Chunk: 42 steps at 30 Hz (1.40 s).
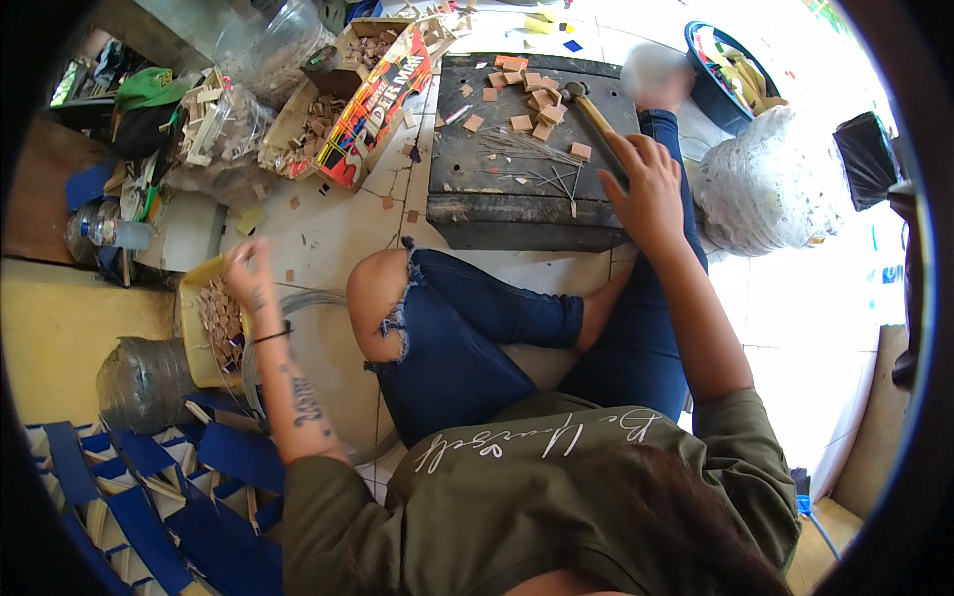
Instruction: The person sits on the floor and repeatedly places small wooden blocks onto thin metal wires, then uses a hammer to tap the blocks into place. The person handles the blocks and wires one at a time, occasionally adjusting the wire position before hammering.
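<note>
I sit cross-legged on a tiled floor. My right hand (648, 184) grips the wooden handle of a hammer (594, 117) that lies across a dark work block (527, 199). Small tan wooden squares (537, 99) and thin metal nails (542, 169) lie scattered on the block. My left hand (246, 273) reaches out to the left over a yellow tray (191, 333) filled with small wooden pieces; its fingers are pinched together, and whether they hold a piece I cannot tell.
Cardboard boxes (343, 109) of wooden bits and clear plastic bags (263, 45) stand at the back left. A blue basin (720, 84) and a white sack (770, 179) are at the right. Stacked blue strips (149, 497) fill the lower left.
</note>
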{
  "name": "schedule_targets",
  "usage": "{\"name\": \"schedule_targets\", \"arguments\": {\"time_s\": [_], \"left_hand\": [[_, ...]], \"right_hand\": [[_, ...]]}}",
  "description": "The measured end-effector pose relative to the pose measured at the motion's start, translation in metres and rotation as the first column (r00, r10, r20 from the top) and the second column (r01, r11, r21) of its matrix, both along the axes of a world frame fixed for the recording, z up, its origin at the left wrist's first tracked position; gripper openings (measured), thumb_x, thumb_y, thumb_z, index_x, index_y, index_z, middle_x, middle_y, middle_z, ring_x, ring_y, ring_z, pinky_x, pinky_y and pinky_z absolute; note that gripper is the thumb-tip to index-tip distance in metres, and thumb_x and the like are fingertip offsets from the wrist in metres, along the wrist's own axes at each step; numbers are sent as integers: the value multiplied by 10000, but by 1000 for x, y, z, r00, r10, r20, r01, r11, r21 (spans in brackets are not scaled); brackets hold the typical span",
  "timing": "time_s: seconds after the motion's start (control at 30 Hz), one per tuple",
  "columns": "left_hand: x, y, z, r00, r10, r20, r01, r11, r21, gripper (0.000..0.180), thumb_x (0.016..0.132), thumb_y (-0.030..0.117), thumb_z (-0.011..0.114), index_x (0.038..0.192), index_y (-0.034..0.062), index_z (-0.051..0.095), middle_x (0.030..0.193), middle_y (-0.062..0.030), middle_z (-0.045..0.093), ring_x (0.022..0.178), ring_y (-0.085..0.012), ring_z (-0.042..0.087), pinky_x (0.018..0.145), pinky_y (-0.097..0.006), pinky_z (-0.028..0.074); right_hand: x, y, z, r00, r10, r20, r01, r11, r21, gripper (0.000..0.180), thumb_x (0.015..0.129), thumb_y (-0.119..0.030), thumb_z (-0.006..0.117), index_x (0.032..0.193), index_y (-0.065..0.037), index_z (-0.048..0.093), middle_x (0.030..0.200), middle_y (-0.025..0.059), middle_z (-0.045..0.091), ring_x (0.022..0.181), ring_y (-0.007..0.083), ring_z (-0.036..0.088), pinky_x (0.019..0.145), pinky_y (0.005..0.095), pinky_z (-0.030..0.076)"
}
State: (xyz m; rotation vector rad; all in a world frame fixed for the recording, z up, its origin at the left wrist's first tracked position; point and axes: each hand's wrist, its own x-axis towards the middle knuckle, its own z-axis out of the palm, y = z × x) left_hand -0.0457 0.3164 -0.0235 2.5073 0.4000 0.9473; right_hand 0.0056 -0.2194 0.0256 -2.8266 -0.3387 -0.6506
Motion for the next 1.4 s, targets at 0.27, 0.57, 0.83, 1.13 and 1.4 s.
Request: {"name": "schedule_targets", "arguments": {"time_s": [0.27,0.57,0.83,1.13,1.4], "left_hand": [[-34,117,21,893,409,-186,-320,869,377,544,847,291,692,1306,32,555,1248,-234,579,1181,-401,518,1010,-475,405],[120,-196,36,716,-698,1,696,714,74,378,816,201,713,1137,10,654,1099,-154,637,1072,-314,580,962,-396,444],[162,-303,35,653,-714,-252,752,649,111,240,802,250,720,974,83,732,1023,-101,653,972,-304,586,863,-396,481],[158,-300,38,570,-808,-149,790,589,-170,154,773,166,734,854,49,674,860,-104,669,794,-264,615,715,-369,506],[77,-302,29,657,-730,186,715,526,-460,117,819,23,685,935,16,671,895,-86,689,728,-157,654,681,-283,519]], "right_hand": [[53,54,1,959,85,-271,-119,987,-110,231,807,-276,683,958,-101,668,981,38,662,1040,233,594,903,394,431],[63,30,3,909,227,-349,-48,889,455,165,773,-120,739,867,12,712,762,95,671,703,205,638,674,312,513],[60,6,7,917,274,-289,-105,866,489,145,779,-124,718,888,-35,750,876,132,683,769,279,680,728,351,533],[53,9,7,932,261,-251,-186,940,284,108,746,-87,695,840,-41,725,848,130,655,779,312,652,757,388,531],[17,-5,12,794,462,-395,138,495,858,185,888,-84,686,1017,49,670,887,20,686,808,83,620,757,216,487]]}}
